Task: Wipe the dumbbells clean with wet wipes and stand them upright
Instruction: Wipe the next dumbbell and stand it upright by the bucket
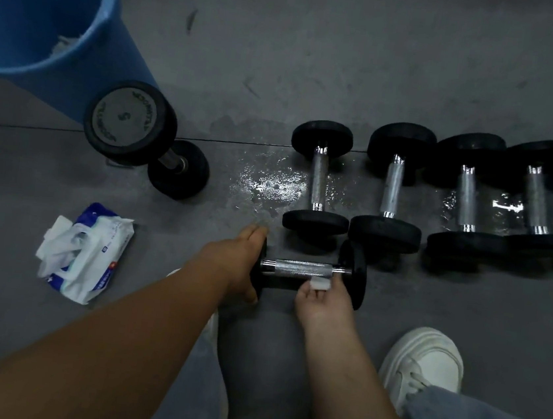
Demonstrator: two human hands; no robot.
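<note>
Standing dumbbell [130,120] far left looks done; left hand [245,261] grips near dumbbell [302,269], right hand [321,304] pinches wipe [321,283] against its bar; row [391,184] at right lies waiting.

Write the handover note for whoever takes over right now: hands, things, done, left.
Left hand grips one head of the dumbbell lying on the floor by the feet. Right hand pinches a folded wet wipe against its chrome handle.
Done: one upright dumbbell stands beside the blue bin, which holds crumpled white wipes.
Left: finish this one and stand it up, then do the row of dumbbells, at least four, all lying on their sides to the right.
Pack of wet wipes lies on the floor to the left.
</note>
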